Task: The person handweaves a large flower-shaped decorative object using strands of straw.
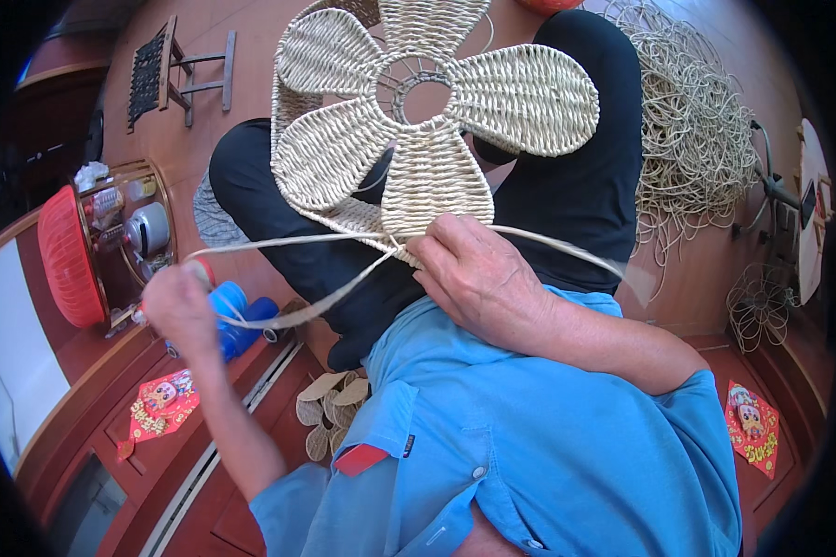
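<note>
A pale woven straw flower-shaped piece (pixel 529 97), with several petals round an open ring, rests across my lap. Behind its left petals a woven side wall shows, like that of a basket. My right hand (pixel 478 269) is closed at the tip of the lowest petal, its fingers pinching the rim and the straw cord there. From that spot a straw cord (pixel 293 239) stretches left in a long loop, and a loose tail runs out to the right. Off to the left, my left hand (pixel 181 306) is raised and closed on the looped cord, slightly blurred.
A big tangled heap of straw cord (pixel 687 121) lies on the floor at right. Left stand a small stool (pixel 163 74), a rack with a red basket (pixel 70 255), and blue bottles (pixel 237 320). A wire flower frame (pixel 760 306) and finished woven petals (pixel 325 408) are nearby.
</note>
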A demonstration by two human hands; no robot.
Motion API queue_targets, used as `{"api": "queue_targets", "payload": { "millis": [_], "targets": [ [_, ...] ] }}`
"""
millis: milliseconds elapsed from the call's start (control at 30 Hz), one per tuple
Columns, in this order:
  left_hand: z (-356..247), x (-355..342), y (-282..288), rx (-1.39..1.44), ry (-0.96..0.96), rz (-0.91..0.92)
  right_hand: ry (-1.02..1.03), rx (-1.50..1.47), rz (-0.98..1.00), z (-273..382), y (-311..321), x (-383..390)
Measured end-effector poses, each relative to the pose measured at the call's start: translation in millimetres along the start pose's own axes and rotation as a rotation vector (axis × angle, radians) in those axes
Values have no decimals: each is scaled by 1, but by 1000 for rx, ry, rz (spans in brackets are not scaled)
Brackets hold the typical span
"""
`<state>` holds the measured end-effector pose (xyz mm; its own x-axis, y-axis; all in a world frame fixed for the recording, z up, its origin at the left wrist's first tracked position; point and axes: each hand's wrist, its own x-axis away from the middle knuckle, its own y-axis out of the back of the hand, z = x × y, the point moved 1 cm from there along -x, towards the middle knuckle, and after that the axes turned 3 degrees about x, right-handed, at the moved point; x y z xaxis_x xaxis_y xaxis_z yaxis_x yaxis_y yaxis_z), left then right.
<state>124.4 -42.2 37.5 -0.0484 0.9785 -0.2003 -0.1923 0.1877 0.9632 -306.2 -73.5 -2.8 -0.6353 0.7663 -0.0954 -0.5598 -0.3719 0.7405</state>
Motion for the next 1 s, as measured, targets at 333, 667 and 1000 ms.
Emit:
{"api": "queue_targets", "payload": {
  "millis": [333, 667, 1000],
  "targets": [
    [70, -16, 15, -438, 328, 212, -24, -35, -47, 0, -4, -4],
    [-209, 14, 32, 1029, 134, 463, -51, -76, -75, 1, -7, -2],
    [-217, 38, 48, 1289, 330, 876, -36, -86, -140, -2, -10, -1]
  ]
}}
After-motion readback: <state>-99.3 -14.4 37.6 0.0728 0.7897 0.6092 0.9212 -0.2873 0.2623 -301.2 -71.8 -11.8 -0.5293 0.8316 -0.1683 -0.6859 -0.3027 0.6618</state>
